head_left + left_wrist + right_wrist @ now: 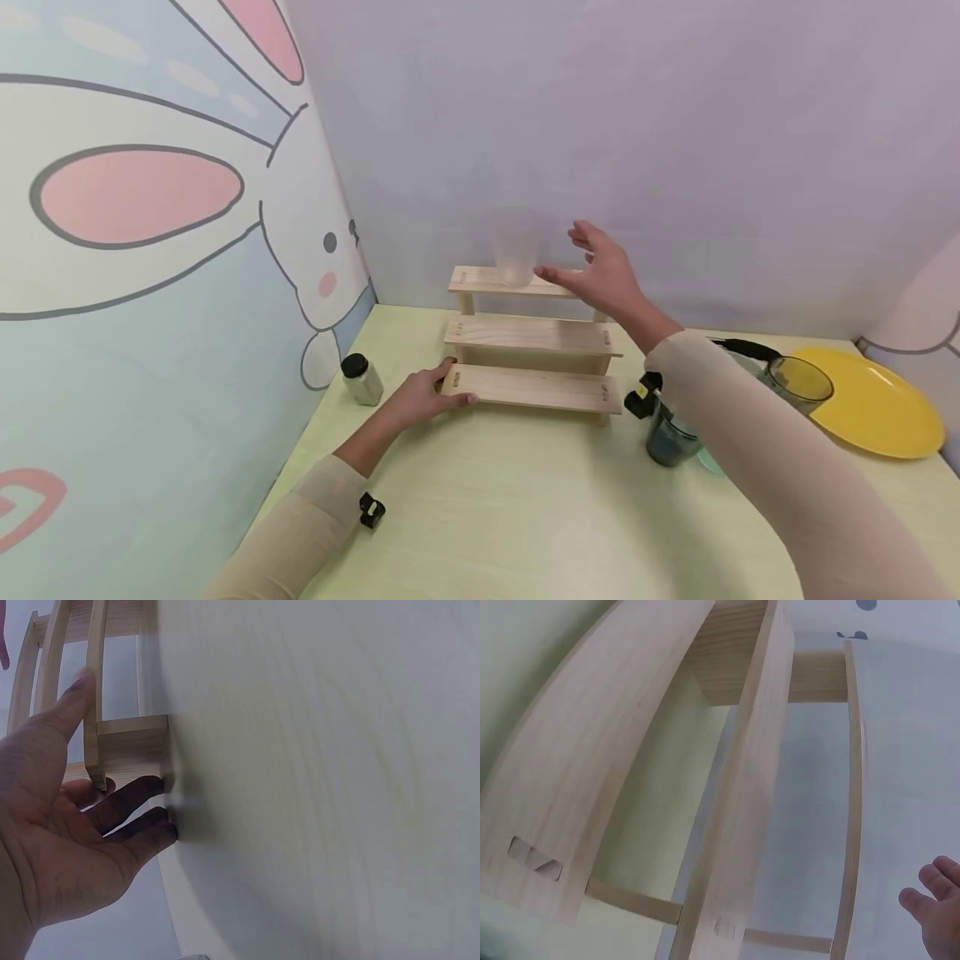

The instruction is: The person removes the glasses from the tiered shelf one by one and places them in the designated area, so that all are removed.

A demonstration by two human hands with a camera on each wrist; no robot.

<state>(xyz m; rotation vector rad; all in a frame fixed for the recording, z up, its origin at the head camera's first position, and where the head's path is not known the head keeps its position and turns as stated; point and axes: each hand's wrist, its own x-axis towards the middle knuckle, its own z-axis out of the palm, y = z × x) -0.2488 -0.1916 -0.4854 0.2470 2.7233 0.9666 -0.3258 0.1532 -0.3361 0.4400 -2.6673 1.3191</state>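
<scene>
A three-tier wooden shelf rack [532, 335] stands on the table against the back wall. On its top tier sits a frosted clear cup [515, 242], upright and left of the middle. My left hand [420, 398] holds the left end of the lowest board, thumb at its front edge; the left wrist view shows the fingers [135, 802] curving around that end. Just right of the cup, my right hand [606, 275] is raised with thumb and fingers spread apart and nothing between them. Only the fingertips [934, 881] of that hand show at the edge of the right wrist view.
A small jar with a black lid [362, 380] stands left of the rack. To the right are a dark glass [670, 442], an amber-tinted glass [802, 382] and a yellow plate [885, 408], partly behind my right sleeve. A rabbit-patterned wall [150, 358] borders the table's left side.
</scene>
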